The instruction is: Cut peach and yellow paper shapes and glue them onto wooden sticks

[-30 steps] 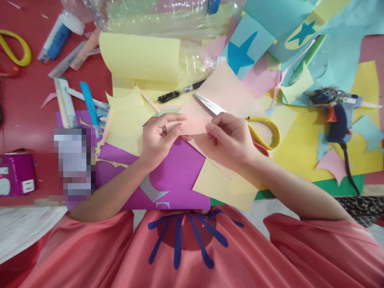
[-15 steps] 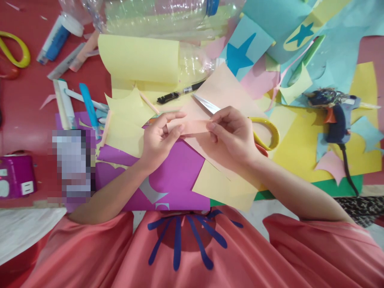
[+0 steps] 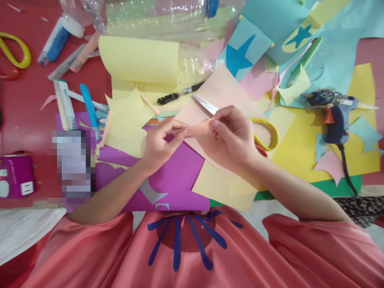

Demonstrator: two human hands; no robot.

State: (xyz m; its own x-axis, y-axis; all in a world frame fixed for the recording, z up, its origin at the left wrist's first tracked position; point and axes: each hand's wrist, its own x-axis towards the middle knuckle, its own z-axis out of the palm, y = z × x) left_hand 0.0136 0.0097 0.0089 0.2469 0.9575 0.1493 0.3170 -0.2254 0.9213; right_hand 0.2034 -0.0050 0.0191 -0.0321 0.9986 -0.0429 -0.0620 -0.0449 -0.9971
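The left hand (image 3: 162,140) and the right hand (image 3: 237,138) are held over the table (image 3: 27,104), well in from its near edge, with the wrists angled towards each other. Between them a narrow strip of peach paper (image 3: 199,129) is grasped, its left end pinched by the left thumb and fingers, its right end by the right. Below, a peach sheet (image 3: 222,88) is partly covered by scissors (image 3: 205,105), whose blades are pointed leftward and away from the near edge. Farther from that edge, a clear bottle (image 3: 195,62) is laid on its side, with yellow paper (image 3: 138,60) wrapped around its body; its contents cannot be made out. Beyond it, another bottle (image 3: 156,16) with a blue cap (image 3: 212,8) is laid likewise; pale green is seen through its wall.
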